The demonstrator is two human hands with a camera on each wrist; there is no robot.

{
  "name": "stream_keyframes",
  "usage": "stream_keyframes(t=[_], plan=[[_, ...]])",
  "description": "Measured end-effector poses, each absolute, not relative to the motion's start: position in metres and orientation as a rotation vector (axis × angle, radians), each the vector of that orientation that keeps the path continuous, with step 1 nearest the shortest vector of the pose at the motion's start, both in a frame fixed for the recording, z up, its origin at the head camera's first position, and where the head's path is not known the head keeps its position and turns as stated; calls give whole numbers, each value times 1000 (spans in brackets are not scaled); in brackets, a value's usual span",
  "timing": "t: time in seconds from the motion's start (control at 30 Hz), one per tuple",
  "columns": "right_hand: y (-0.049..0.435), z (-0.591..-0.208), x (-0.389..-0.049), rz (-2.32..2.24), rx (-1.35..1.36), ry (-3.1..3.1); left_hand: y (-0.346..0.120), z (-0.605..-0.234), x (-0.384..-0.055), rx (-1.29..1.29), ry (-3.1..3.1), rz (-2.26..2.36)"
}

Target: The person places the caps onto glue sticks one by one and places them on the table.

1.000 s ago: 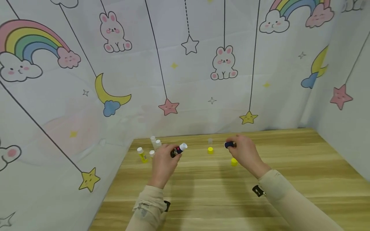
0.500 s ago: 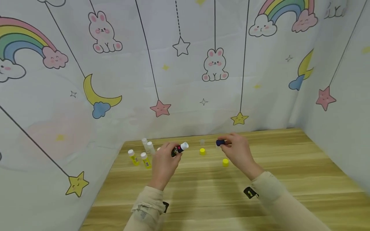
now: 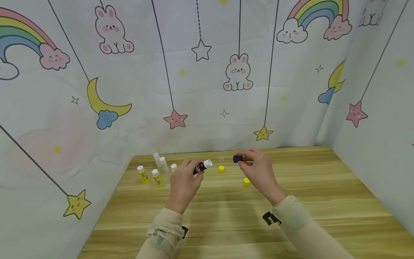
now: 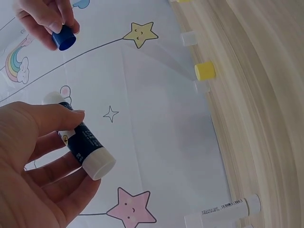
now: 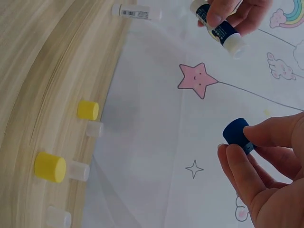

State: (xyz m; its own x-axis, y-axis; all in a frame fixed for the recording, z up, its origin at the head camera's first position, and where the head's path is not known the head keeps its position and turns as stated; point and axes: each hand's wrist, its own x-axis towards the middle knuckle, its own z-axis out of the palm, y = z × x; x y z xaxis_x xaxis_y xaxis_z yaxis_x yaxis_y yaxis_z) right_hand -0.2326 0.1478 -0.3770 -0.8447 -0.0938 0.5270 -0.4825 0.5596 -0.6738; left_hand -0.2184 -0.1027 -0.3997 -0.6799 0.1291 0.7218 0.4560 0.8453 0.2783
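Observation:
My left hand (image 3: 184, 185) grips a dark-labelled glue stick (image 4: 81, 142) with white ends, tilted above the table. Its cap is off. Between the thumb and fingers of my right hand (image 3: 258, 172) is a dark blue cap (image 5: 237, 135), held a short way to the right of the glue stick and apart from it. In the right wrist view the cap sits at the fingertips, with the glue stick higher up in the left hand. To the left of my left hand stand yellow glue sticks (image 3: 157, 178) and clear-bodied ones (image 3: 164, 165) with white tops.
Two yellow caps (image 3: 221, 169) rest on the wooden table (image 3: 226, 223) between and below the hands. Several translucent caps (image 5: 79, 171) lie near them toward the back edge. A white cloth (image 3: 207, 93) printed with rabbits, stars and rainbows hangs behind and at the sides.
My right hand has brought the blue cap leftward, closer to the glue stick. The left hand keeps its grip on the stick. The head view has turned slightly, uncovering more glue sticks at left.

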Motion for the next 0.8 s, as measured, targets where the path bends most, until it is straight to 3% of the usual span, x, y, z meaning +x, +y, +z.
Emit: stream_keyframes(t=[0.8], plan=[[132,-377,-225,1293,485,-2288,-85,-407,-220,-500,-2268,-563]])
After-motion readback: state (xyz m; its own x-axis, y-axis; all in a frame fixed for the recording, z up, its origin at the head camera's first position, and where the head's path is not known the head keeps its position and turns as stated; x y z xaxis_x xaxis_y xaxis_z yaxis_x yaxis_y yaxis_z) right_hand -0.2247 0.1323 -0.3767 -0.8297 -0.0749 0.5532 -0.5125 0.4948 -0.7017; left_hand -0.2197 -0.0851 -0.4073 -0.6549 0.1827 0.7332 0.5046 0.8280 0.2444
